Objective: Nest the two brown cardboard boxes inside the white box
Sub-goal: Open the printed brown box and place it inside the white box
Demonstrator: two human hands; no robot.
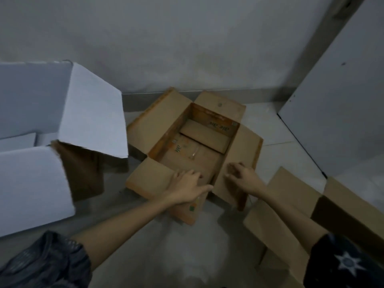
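Observation:
An open brown cardboard box (pixel 209 119) sits on the floor in the middle, its four flaps spread outward and loose cardboard pieces inside. My left hand (pixel 187 188) grips the box's near corner, fingers over the near flap and thumb on the wall. My right hand (pixel 242 178) rests with curled fingers on the right flap. A second brown box (pixel 291 208) stands at the lower right, partly behind my right forearm. The large white box (pixel 35 183) lies open at the left, flaps up.
A grey wall runs along the back, close behind the brown box. A tall white panel (pixel 340 104) leans at the right. Pale floor tiles (pixel 187 256) show between my arms. My dark clothing fills both lower corners.

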